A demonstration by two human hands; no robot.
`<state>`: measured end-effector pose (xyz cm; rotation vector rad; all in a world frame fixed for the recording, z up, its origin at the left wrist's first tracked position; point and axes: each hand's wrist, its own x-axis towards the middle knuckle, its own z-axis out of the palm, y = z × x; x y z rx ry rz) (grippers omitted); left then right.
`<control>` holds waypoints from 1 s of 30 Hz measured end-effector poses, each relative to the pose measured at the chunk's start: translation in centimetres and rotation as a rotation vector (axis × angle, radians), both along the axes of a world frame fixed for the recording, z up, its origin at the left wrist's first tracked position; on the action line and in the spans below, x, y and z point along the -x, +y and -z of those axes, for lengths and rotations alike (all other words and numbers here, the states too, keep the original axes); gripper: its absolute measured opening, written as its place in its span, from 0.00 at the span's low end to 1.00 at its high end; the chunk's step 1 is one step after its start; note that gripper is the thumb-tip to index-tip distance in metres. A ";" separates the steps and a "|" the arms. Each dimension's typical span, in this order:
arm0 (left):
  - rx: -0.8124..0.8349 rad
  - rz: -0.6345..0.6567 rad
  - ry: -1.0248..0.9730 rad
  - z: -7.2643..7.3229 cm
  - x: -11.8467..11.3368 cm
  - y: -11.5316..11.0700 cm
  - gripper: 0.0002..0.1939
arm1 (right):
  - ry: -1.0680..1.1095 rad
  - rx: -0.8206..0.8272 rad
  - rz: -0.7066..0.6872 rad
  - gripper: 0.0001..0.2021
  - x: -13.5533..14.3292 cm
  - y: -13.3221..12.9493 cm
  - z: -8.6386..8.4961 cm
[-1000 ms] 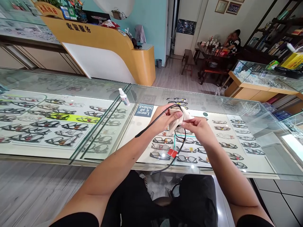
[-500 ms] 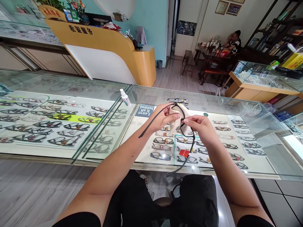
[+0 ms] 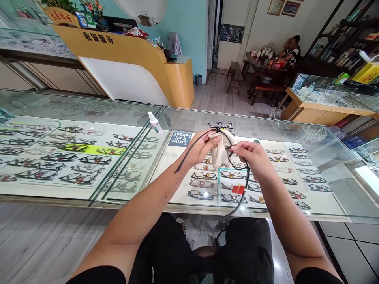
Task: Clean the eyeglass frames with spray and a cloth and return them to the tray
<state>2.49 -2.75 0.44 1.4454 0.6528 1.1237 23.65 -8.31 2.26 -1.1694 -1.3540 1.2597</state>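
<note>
A pair of black-framed glasses (image 3: pixel 247 177) with a red tag (image 3: pixel 238 190) is held up above the glass counter. My left hand (image 3: pixel 201 148) pinches a pale cloth (image 3: pixel 219 154) around the lens on the left; one temple arm extends down along my left wrist. With thumb and fingers, my right hand (image 3: pixel 248 154) grips the frame near the bridge. The other lens and its temple arm hang below my right hand. Part of the lens is hidden behind the cloth.
A white spray bottle (image 3: pixel 155 123) stands on the glass counter (image 3: pixel 189 112) to the left. Rows of glasses (image 3: pixel 78 178) lie inside the display case. Beyond are a wooden reception desk (image 3: pixel 179 81), another display case (image 3: pixel 314 112) and a person (image 3: pixel 291 50) seated at a table.
The cloth now hangs lower and more loosely below my left hand. The lower lens, temple arm and red tag have swung to the right.
</note>
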 end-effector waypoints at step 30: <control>0.153 -0.096 0.055 1.4 -1.4 -0.5 0.27 | -0.003 0.068 -0.047 0.21 -0.1 0.4 0.2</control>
